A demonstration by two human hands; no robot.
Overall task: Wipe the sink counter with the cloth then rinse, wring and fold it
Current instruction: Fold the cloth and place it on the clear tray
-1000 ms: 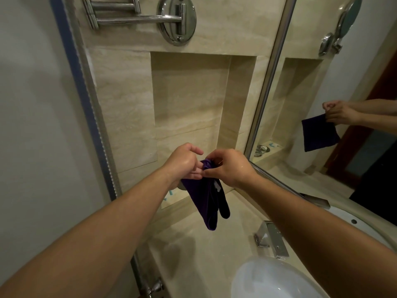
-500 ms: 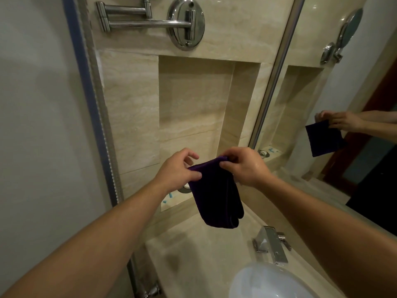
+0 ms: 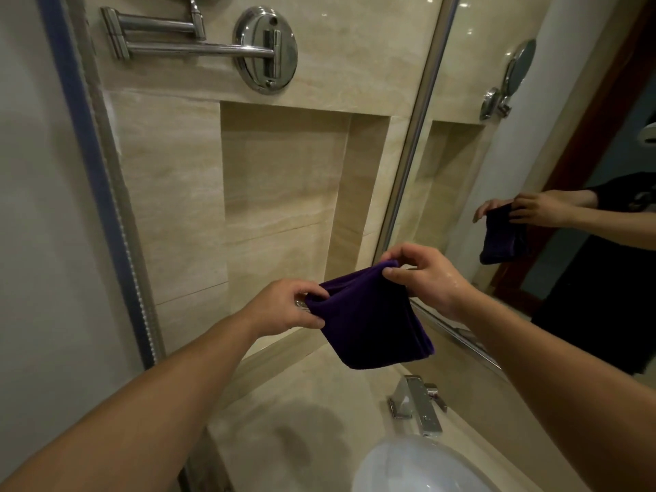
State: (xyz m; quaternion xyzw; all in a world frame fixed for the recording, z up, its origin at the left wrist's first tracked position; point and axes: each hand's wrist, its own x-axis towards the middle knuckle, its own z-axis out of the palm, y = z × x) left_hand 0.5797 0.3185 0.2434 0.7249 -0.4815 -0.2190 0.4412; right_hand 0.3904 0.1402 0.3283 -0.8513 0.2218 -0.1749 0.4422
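Plainly this is the folding step, late in the task as far as one can judge. High on the left, a chrome swing arm (image 3: 191, 47) is mounted on the tiled wall, well above the work. Below it the left hand (image 3: 280, 310) pinches one end of the cloth's top edge between thumb and curled fingers. The purple cloth (image 3: 372, 321) hangs from that edge in what look like several layers (the lower right corner shows stacked edges), held in the air above the counter (image 3: 301, 403) and touching nothing but the two hands. Its top edge, the long axis here, runs up and to the right, from the left hand to the right hand (image 3: 422, 275), which pinches the other end with fingertips and thumb, higher and farther from the body. The next fold would turn on that line: the two hands are at its opposite ends, so one end would have to travel along it to meet the other, or the whole cloth would go straight down onto the counter. Further right, the faucet (image 3: 417, 403) stands behind the white basin (image 3: 408, 466), and the mirror (image 3: 553, 143) shows both hands on the cloth.
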